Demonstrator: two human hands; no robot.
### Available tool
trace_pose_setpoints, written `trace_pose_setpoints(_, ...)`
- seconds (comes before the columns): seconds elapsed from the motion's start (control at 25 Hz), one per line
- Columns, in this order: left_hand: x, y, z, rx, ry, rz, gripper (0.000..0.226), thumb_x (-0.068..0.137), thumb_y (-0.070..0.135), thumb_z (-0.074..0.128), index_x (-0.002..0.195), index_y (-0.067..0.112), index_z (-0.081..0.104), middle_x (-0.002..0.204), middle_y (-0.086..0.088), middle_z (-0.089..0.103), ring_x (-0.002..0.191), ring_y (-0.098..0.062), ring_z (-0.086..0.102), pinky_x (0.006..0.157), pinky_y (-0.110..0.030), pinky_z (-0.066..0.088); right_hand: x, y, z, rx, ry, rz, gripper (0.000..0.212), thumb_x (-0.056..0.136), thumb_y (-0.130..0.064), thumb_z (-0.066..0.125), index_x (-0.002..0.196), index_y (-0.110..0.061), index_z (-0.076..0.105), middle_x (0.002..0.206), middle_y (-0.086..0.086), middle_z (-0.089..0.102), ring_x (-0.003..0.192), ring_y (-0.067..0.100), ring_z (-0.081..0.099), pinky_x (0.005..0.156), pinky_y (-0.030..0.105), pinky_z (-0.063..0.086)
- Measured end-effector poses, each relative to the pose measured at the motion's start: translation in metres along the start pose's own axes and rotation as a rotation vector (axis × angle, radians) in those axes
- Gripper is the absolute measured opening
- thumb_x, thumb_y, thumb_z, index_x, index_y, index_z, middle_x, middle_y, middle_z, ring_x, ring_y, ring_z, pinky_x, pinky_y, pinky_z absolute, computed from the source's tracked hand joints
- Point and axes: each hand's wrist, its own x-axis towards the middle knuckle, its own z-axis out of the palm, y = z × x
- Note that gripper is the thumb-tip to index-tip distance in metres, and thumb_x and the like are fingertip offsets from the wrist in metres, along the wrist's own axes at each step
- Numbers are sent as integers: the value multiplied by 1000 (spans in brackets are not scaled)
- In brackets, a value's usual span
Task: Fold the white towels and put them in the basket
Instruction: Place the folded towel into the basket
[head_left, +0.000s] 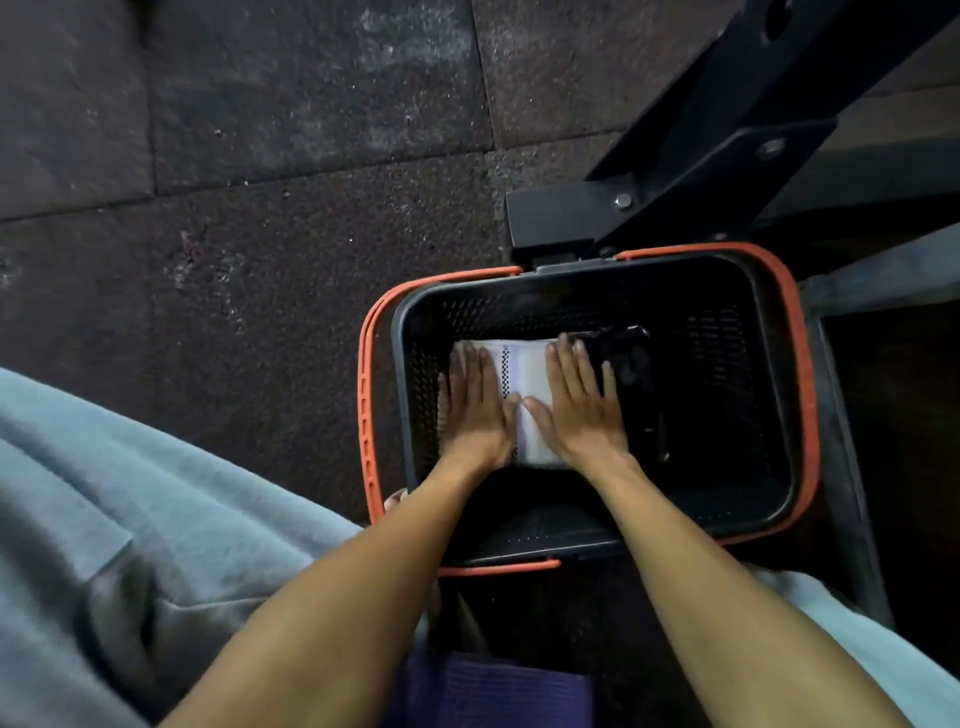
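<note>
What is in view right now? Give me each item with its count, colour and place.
Folded white towel with a dark patterned stripe: one, white, on the basket floor, left part.
Black plastic mesh basket with orange handles: one, black and orange, on the floor, centre right.
Dark shiny object: one, black, in the basket right of the towel; too dark to identify.
Black bolted metal frame: one, black, behind the basket, top right.
Dark speckled floor tiles: several, dark grey, upper left.
Grey-blue cloth: light grey-blue, lower left.
Purple fabric: one, purple, bottom centre.
Left hand: one, flat on the towel's left side, fingers straight.
Right hand: one, flat on the towel's right side, fingers straight.
</note>
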Motion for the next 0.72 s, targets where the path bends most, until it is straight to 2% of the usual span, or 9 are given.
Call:
trace_pose_setpoints(0.12,12,0,8,33,-23,-3,68,100,41,21,147,10,-17,154,-9,-28,141,-23,-28,111,-37,-23,1,1,9,27,-93,50,79,88,-60,10,146,-9,-4,159,7,1,148,24,7,117,50,4)
trace_pose_setpoints(0.2,14,0,7,45,-36,-2,68,100,41,20,147,10,-18,154,-9,-29,141,-23,-30,110,-36,-25,1,-2,6,19,-97,75,78,87,-61,7,145,-10,-9,159,6,-7,148,24,2,117,50,0)
trace_pose_setpoints(0.32,14,1,-4,61,-114,15,69,100,43,19,146,10,-20,152,-8,-33,139,-23,-33,111,-38,-23,6,1,-6,17,-209,78,77,92,-62,8,147,-15,-17,155,0,-25,146,20,-15,116,48,-10)
trace_pose_setpoints(0.4,12,6,-22,61,-176,3,69,100,42,22,149,9,-13,155,-8,-26,142,-24,-27,114,-40,-16,5,2,-26,47,-286,72,73,95,-59,14,149,-19,-16,156,-2,-26,145,18,-21,117,46,-13)
trace_pose_setpoints(0.48,8,15,-47,103,-144,28,64,98,37,31,150,7,7,159,-14,-3,146,-28,-9,117,-45,-5,-1,4,-57,98,-274,83,71,97,-54,24,152,-19,-6,160,2,-14,147,20,-12,119,45,-6)
trace_pose_setpoints(0.52,4,21,-62,139,-91,73,59,96,35,35,146,6,21,156,-17,14,146,-31,6,117,-47,2,-9,7,-73,108,-215,102,70,97,-51,30,152,-18,4,161,6,1,148,23,2,119,44,5)
trace_pose_setpoints(0.6,-7,39,-96,240,50,200,44,93,36,40,127,9,46,137,-16,44,132,-33,35,112,-49,21,-27,14,-112,96,-100,151,62,95,-46,39,147,-17,24,151,9,34,137,27,32,109,43,29)
trace_pose_setpoints(0.64,-13,51,-113,282,104,256,38,93,37,41,118,10,51,126,-14,52,123,-33,45,106,-46,29,-37,19,-133,96,-64,179,58,94,-46,41,144,-19,32,144,7,44,131,27,41,103,42,35)
trace_pose_setpoints(0.72,-34,87,-155,336,216,385,34,92,38,42,109,12,55,116,-11,59,112,-32,53,95,-42,37,-65,30,-186,122,33,249,52,92,-47,45,137,-23,42,136,3,51,125,24,49,98,39,41)
